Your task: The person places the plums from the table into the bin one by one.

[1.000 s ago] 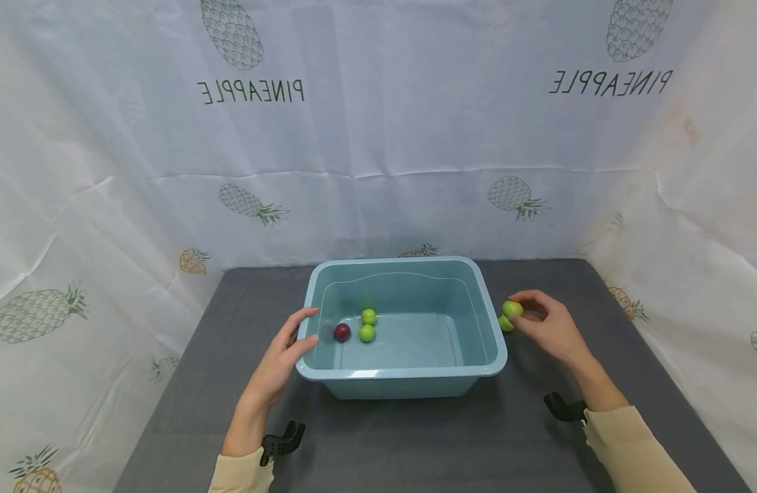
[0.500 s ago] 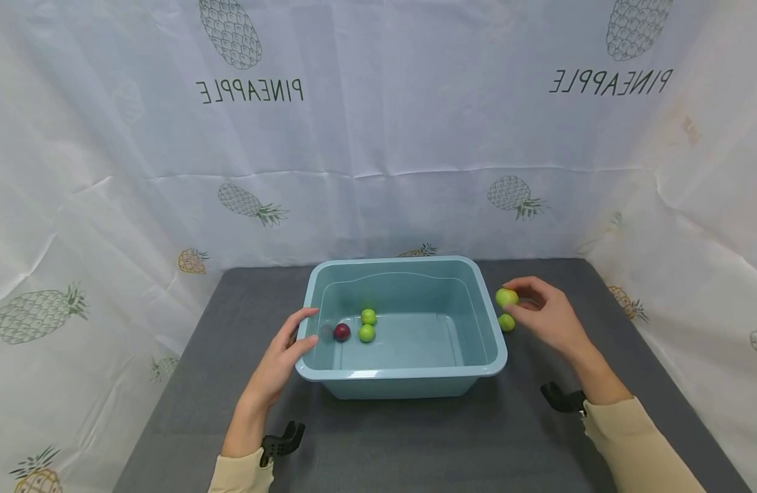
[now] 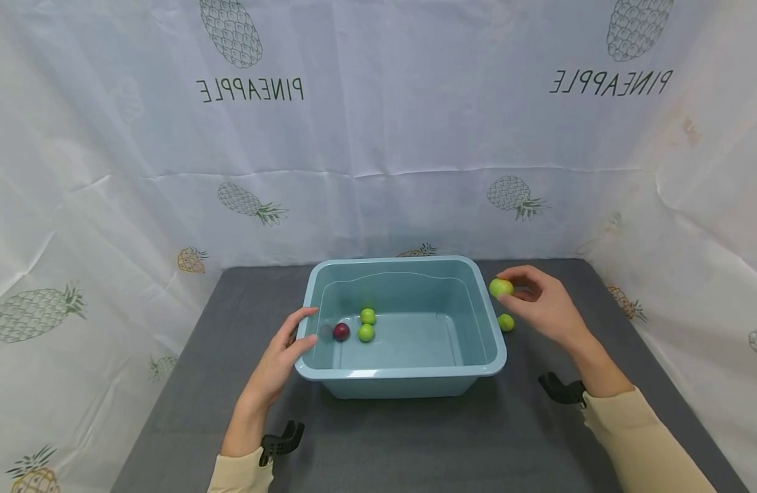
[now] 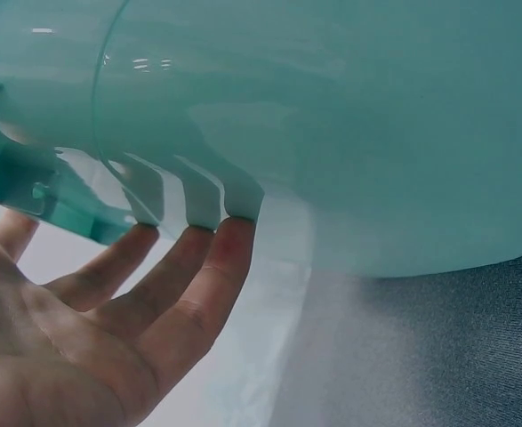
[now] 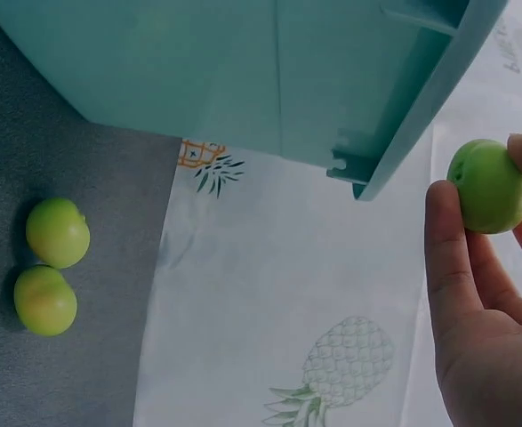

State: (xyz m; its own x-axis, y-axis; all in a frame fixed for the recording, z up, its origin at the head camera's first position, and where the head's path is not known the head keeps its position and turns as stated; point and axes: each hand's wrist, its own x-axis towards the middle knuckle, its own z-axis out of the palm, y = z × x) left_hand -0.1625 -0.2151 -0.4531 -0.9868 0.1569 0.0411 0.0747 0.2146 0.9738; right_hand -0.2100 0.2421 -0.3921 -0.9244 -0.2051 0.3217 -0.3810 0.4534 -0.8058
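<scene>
Lest the basin [image 3: 395,386] slide, your left hand [image 3: 277,357], fingers extended, likely steadies it while your right hand [image 3: 547,308] pinches a fruit [image 3: 499,287].

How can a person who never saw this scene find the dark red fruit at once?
On the dark grey table stands a large light-blue tub. Inside it, toward its left wall in the head view, lies the dark red fruit. It is the only red one; the two fruits just right of it are bright green.
</scene>
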